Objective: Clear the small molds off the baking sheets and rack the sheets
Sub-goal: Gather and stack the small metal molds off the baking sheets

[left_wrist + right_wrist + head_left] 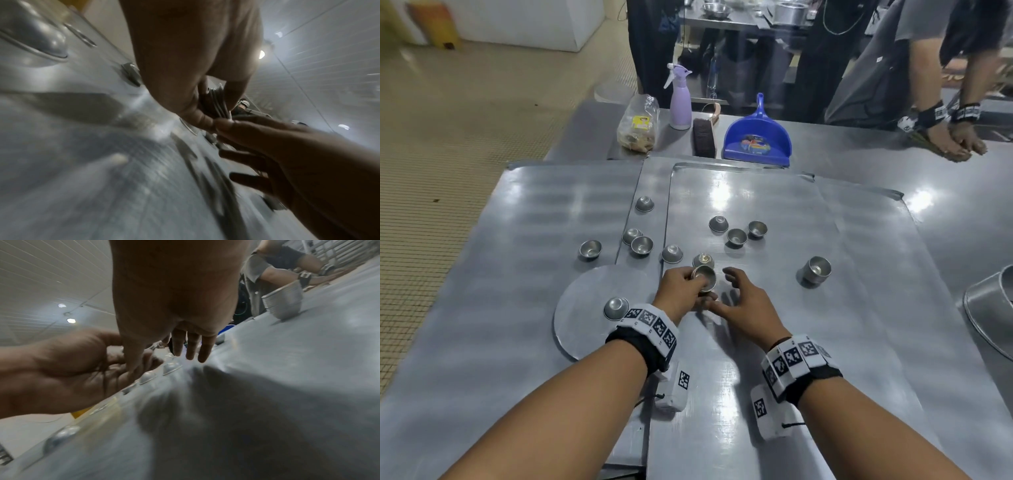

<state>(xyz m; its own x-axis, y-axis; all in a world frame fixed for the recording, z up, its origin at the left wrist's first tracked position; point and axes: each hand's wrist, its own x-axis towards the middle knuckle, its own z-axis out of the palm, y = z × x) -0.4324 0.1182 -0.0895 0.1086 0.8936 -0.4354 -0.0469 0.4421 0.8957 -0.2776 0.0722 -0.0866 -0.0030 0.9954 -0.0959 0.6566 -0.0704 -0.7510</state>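
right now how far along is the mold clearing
Early on. Done: one nested stack of molds stands on the right baking sheet. In hand: the left hand grips a small stack; the right hand is open beside it. Left: about ten loose molds; no sheet racked.

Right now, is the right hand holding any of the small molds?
No, the right hand hovers open and empty beside the left hand, which grips the stacked molds.

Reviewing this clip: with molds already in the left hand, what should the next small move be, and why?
Probably the open right hand should pick up the loose mold just beyond the fingers and nest it into the stack that the left hand grips; many molds still lie scattered on the sheets.
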